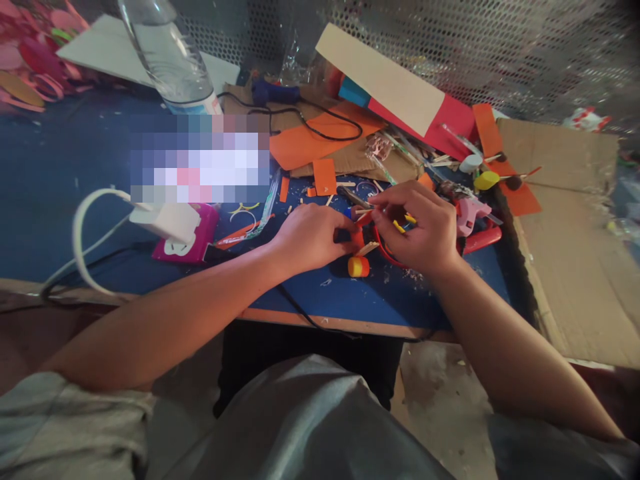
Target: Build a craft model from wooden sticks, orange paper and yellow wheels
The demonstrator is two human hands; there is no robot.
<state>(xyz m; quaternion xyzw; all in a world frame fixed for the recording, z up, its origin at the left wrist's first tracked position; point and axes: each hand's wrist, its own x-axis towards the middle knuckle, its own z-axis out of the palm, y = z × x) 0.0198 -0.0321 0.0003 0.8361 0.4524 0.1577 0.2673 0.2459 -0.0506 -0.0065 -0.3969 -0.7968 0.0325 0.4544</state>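
Close together over the blue table, both my hands work at a small orange piece. My left hand pinches that piece between thumb and fingers. My right hand is closed, its thumb and fingertips pressed together beside the piece. A thin pale stick shows at those fingertips, but I cannot make out what they grip. Below my left fingertips, short wooden sticks lie close to an orange-and-yellow cap. Under my right hand, a red curved rim and small yellow bits are partly hidden.
A white charger sits in a magenta power socket on the left, behind it a plastic bottle. Orange card scraps and a pink glue gun lie about. Cardboard covers the right; a black cable crosses the front edge.
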